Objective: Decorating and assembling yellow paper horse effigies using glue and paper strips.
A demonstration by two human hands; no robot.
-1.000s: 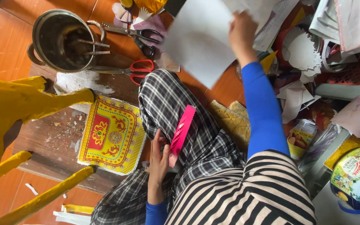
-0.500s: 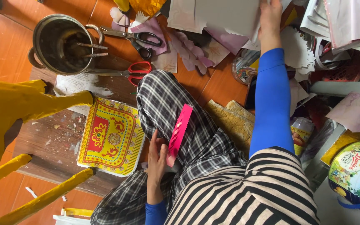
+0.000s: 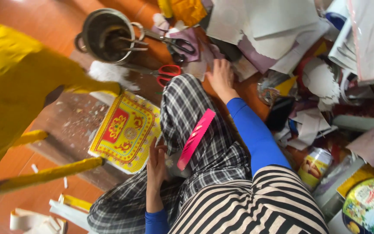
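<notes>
Two hands | left hand [image 3: 156, 167] holds pink strip [image 3: 195, 138] | right hand [image 3: 220, 78] at paper pile [image 3: 273, 30] edge

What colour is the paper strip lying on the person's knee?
Bright pink strip, beside the left hand; head view.

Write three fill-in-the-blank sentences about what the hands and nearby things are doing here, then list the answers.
1. The left hand holds a strip of paper coloured ____.
2. The right hand rests on the floor beside scissors with ____ handles.
3. The metal pot stands on the ____.

Answers: pink; red; floor
</notes>
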